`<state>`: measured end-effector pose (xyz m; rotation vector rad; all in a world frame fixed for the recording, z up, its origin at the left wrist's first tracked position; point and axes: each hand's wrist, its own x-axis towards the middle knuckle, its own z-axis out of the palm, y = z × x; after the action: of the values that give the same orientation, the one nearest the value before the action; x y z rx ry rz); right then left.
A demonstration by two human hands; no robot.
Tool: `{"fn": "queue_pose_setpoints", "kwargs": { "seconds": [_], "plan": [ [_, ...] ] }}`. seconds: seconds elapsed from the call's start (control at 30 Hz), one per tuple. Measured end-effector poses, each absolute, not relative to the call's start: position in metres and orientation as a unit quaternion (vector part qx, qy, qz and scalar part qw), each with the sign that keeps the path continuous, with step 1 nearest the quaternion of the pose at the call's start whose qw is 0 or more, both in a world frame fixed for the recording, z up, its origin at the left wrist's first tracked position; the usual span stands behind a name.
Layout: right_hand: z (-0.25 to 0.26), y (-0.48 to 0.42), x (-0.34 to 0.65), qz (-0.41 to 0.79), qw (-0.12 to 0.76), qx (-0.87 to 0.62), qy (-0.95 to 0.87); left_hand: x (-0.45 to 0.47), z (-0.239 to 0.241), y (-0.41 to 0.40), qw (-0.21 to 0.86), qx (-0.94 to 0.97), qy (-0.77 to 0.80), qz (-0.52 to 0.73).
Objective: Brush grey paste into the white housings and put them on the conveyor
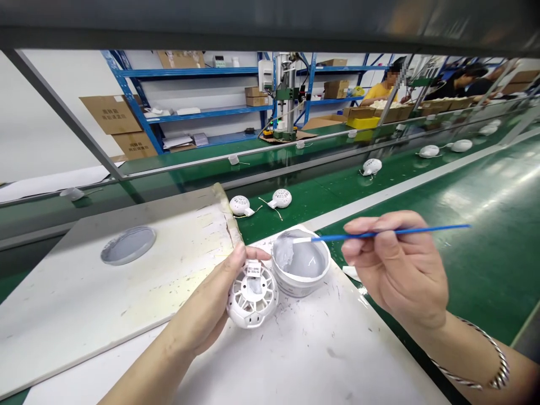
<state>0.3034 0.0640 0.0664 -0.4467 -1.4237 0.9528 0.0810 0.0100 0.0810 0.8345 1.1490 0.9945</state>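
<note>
My left hand point(215, 292) grips a round white slotted plastic housing point(253, 301), with its spoked face turned up. A small printed label and a smear of grey paste show at the middle of that face. Between the fingertips of my right hand point(400, 264) is a thin blue brush point(405, 231), held nearly level. Its pale tip reaches over the near-side opening of a white tub point(300, 287) of grey paste, at the paste-coated left part. The tub stands just right of the housing. Whether the tip touches the paste I cannot tell.
A grey-coated round lid point(127, 246) lies on the white board point(84, 304) at left. Similar white housings point(282, 198) with wires sit along the green conveyor belt point(329, 194). A metal beam point(270, 28) crosses overhead. Beyond are blue shelves point(194, 72) and several people at work.
</note>
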Motion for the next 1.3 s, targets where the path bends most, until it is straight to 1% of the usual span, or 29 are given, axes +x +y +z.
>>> {"fn": "queue_pose_setpoints", "kwargs": {
  "seconds": [0.03, 0.07, 0.13, 0.17, 0.2, 0.27, 0.37, 0.47, 0.53, 0.63, 0.67, 0.8, 0.9, 1.07, 1.23, 1.3],
  "plan": [
    [0.067, 0.064, 0.304, 0.360, 0.631, -0.177, -0.664, 0.082, 0.082, 0.008, 0.665, 0.365, 0.492, 0.427],
    [0.067, 0.063, 0.305, 0.290, 0.609, -0.150, -0.723, 0.083, 0.083, 0.005, 0.682, 0.367, 0.481, 0.412],
    [0.067, 0.061, 0.304, 0.151, 0.510, -0.078, -0.843, 0.086, 0.085, 0.000, 0.703, 0.385, 0.461, 0.380],
    [0.068, 0.060, 0.303, 0.106, 0.456, -0.050, -0.882, 0.087, 0.085, -0.002, 0.707, 0.399, 0.456, 0.365],
    [0.068, 0.058, 0.301, 0.080, 0.419, -0.031, -0.904, 0.088, 0.086, -0.004, 0.707, 0.414, 0.454, 0.350],
    [0.070, 0.056, 0.296, 0.062, 0.392, -0.013, -0.918, 0.088, 0.087, -0.007, 0.699, 0.444, 0.451, 0.334],
    [0.075, 0.056, 0.295, 0.036, 0.391, 0.008, -0.920, 0.087, 0.089, -0.008, 0.692, 0.462, 0.449, 0.325],
    [0.076, 0.055, 0.298, 0.007, 0.409, 0.006, -0.913, 0.090, 0.087, -0.010, 0.680, 0.468, 0.460, 0.326],
    [0.074, 0.053, 0.298, 0.001, 0.432, -0.020, -0.902, 0.094, 0.085, -0.013, 0.632, 0.487, 0.501, 0.335],
    [0.069, 0.048, 0.297, -0.023, 0.462, -0.048, -0.885, 0.102, 0.084, -0.019, 0.528, 0.513, 0.568, 0.368],
    [0.068, 0.046, 0.297, -0.032, 0.465, -0.049, -0.883, 0.103, 0.084, -0.020, 0.518, 0.514, 0.572, 0.375],
    [0.068, 0.041, 0.298, -0.030, 0.453, -0.042, -0.890, 0.103, 0.089, -0.023, 0.590, 0.489, 0.524, 0.372],
    [0.073, 0.040, 0.301, -0.031, 0.439, -0.041, -0.897, 0.101, 0.093, -0.023, 0.612, 0.481, 0.498, 0.381],
    [0.078, 0.039, 0.302, -0.060, 0.434, -0.033, -0.898, 0.098, 0.090, -0.023, 0.622, 0.486, 0.469, 0.396],
    [0.076, 0.039, 0.300, -0.081, 0.450, -0.015, -0.889, 0.096, 0.084, -0.023, 0.619, 0.513, 0.459, 0.378],
    [0.075, 0.040, 0.305, -0.110, 0.469, -0.013, -0.876, 0.085, 0.083, -0.018, 0.571, 0.517, 0.492, 0.405]
  ]
}}
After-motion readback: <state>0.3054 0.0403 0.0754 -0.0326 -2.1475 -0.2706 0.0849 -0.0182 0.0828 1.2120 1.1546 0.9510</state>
